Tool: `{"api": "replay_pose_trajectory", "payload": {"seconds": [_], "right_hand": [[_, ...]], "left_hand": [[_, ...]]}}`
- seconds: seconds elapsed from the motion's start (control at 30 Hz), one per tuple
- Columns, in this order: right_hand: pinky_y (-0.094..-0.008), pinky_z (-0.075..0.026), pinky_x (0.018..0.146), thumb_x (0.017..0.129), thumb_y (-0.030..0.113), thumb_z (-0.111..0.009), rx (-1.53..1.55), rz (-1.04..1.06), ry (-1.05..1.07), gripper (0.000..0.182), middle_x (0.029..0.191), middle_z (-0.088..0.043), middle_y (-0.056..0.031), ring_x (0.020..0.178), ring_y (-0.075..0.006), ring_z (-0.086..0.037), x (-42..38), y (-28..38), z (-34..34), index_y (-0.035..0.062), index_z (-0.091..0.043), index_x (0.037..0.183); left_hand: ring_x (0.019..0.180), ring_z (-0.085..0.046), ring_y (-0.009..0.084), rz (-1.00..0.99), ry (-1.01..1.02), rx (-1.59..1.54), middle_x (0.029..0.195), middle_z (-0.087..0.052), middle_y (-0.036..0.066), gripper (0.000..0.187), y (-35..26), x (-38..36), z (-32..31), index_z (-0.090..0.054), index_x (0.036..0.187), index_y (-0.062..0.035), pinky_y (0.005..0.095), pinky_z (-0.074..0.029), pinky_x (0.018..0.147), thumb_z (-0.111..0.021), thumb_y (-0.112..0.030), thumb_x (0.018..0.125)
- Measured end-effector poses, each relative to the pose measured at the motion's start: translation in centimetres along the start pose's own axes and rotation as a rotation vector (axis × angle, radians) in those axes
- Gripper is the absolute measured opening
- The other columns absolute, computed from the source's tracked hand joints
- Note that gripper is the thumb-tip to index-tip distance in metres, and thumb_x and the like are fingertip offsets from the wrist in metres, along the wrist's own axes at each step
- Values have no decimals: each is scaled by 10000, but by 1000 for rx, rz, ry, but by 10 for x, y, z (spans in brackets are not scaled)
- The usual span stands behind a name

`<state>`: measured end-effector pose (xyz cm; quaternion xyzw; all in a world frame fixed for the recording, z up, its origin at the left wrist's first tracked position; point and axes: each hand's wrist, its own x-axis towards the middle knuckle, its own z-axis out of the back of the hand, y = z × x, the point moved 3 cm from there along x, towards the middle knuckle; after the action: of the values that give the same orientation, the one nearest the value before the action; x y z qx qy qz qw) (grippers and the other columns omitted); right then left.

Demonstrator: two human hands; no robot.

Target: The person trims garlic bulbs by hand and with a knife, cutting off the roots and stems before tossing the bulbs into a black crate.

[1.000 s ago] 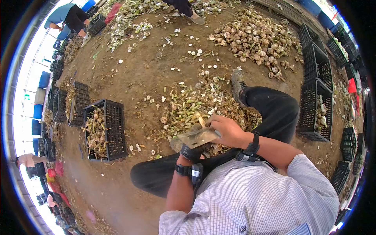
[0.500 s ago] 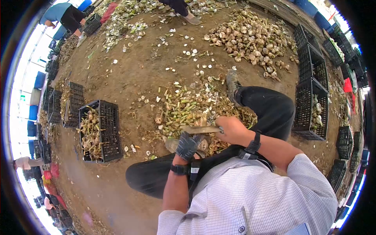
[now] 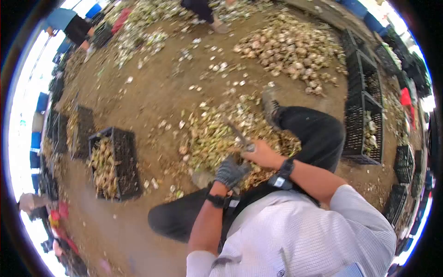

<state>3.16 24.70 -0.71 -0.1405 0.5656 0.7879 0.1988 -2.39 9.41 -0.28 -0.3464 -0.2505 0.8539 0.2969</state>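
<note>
Head view: right hand (image 3: 264, 154) is closed around the handle of a knife (image 3: 239, 135), blade raised, long axis slanting up and left, away from the body. Gloved left hand (image 3: 230, 171) sits just below and left of it, fist closed on something; what it holds is blurred, can't tell. Blade hangs above the glove, over the pile of cut stalks (image 3: 210, 136). Black crate (image 3: 113, 164) well to the left.
</note>
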Motion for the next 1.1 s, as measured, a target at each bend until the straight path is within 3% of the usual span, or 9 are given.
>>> {"api": "replay_pose_trajectory", "payload": {"seconds": [0.13,0.23,0.27,0.43,0.5,0.57,0.8,0.97,1.1], "right_hand": [[-345,-460,559,822,288,-709,35,-119,-34,377,728,-627,-93,620,-164,-558,15,-9,32,-34,-660,1012],[-352,-457,539,813,242,-700,55,-39,-291,326,721,-613,-71,617,-167,-557,56,-41,102,-6,-654,1020],[-334,-445,522,801,226,-707,-686,15,-269,314,671,-601,-49,581,-155,-558,45,3,134,17,-666,1032],[-327,-389,349,912,250,-637,404,19,-968,302,685,-615,-100,471,-175,-544,81,8,306,-28,-550,831],[-336,-389,359,889,259,-669,237,-279,-804,321,653,-612,-83,476,-150,-549,53,59,295,-26,-546,807],[-303,-441,468,882,220,-682,176,-27,-891,244,720,-652,-70,548,-134,-576,77,7,280,-6,-606,833],[-321,-472,560,826,223,-718,101,-223,-466,269,691,-637,-29,597,-118,-572,57,-3,135,-6,-640,943],[-390,-487,628,791,321,-725,-149,-75,-309,416,693,-627,-178,640,-270,-618,46,-9,96,-58,-621,929],[-424,-481,637,805,359,-714,-270,19,-273,456,725,-637,-193,666,-298,-633,41,-7,74,-60,-610,953]], "left_hand": [[1047,-591,366,-194,64,-269,1134,-643,228,542,41,38,10,-578,1225,-17,414,-469,914,-695,-370,831],[1147,-555,365,146,-242,-320,1243,-599,225,618,110,75,22,-536,1278,6,419,-436,998,-728,-348,809],[1214,-514,355,300,-217,-154,1300,-558,230,646,161,92,20,-512,1306,13,419,-409,1038,-712,-358,817],[1362,-389,324,469,12,552,1462,-418,203,705,253,122,35,-471,1384,-23,417,-348,1113,-673,-407,828],[1363,-397,299,566,18,568,1458,-437,175,621,261,115,41,-489,1375,-42,393,-331,1122,-631,-362,862],[1365,-396,285,648,85,498,1455,-449,155,530,298,117,27,-505,1363,-51,376,-309,1133,-570,-296,898],[1394,-358,256,529,36,942,1507,-395,94,500,410,115,-17,-419,1435,-86,355,-276,1147,-478,-197,951],[1332,-439,319,685,66,563,1407,-509,148,552,311,94,41,-525,1348,-38,371,-343,1102,-520,-391,923],[1017,-616,305,349,-53,-164,1130,-662,141,425,299,107,34,-646,1133,-46,393,-495,861,-635,-384,874]]}}
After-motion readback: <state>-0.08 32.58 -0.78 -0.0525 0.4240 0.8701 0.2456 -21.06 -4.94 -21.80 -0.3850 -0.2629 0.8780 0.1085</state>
